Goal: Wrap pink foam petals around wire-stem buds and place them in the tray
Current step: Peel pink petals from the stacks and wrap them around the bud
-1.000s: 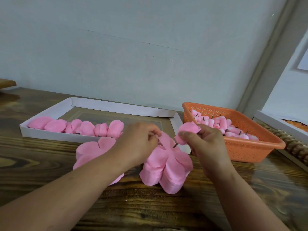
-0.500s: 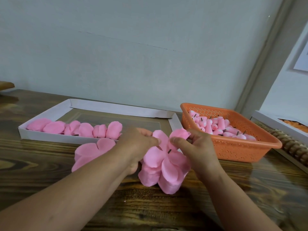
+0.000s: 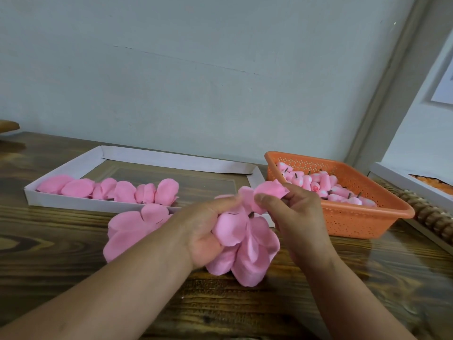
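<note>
Pink finished flowers (image 3: 107, 190) lined the white tray's (image 3: 73, 204) near edge; the left hand (image 3: 208, 231) clutched a petal cluster (image 3: 245, 244) while the right hand (image 3: 294, 217) pinched a bud (image 3: 269, 188) over the table's (image 3: 61, 241) middle. Mid-wrap, I'd say; threading the wire stem (image 3: 250, 214) through comes next.

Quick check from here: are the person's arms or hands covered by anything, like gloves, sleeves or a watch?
No. Both forearms are bare as far as the frame shows: no sleeves, gloves, watch or rings visible on the left hand or right hand. Fingernails look short and unpainted.
</note>
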Demonstrator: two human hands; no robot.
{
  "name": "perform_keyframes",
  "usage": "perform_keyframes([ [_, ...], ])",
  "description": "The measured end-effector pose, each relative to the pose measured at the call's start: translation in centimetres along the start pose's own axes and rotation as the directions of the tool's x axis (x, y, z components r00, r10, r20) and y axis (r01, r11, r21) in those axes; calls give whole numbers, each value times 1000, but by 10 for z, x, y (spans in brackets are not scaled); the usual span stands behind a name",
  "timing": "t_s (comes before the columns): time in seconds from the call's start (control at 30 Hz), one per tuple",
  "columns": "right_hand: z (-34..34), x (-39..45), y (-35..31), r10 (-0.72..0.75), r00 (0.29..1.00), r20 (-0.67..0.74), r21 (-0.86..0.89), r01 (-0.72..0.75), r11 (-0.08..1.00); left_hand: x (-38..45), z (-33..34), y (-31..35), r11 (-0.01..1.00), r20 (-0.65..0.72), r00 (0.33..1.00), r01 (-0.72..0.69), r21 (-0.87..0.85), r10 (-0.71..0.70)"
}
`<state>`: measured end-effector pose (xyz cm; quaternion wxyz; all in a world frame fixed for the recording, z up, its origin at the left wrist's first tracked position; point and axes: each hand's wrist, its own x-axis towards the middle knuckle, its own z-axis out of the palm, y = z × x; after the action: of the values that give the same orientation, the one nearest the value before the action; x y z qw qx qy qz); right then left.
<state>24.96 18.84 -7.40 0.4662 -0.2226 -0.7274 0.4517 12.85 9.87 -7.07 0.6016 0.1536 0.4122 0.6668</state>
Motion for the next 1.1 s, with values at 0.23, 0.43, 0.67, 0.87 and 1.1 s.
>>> perform_keyframes([
  [0.23, -3, -1, -6, -70, 998, -3, -84, 69, 994, -3, -3, -6, 979, -136, 985, -82, 186, 108],
  [0.43, -8, 0, -11, -112, 993, -27, -105, 109, 988, -13, 0, -10, 920, -52, 976, -180, 349, 211],
  [0.67, -3, -3, -10, -152, 988, -24, -100, 149, 984, -19, 8, -15, 999, 119, 992, -22, -46, 27],
  [0.87, -6, -4, -15, -181, 982, -59, -45, 178, 983, -14, 7, -16, 987, -66, 998, 12, -162, -23],
  [1.1, -6, -7, -25, -178, 984, 19, 1, 178, 984, -19, 7, -10, 991, -86, 995, -60, -119, 50],
])
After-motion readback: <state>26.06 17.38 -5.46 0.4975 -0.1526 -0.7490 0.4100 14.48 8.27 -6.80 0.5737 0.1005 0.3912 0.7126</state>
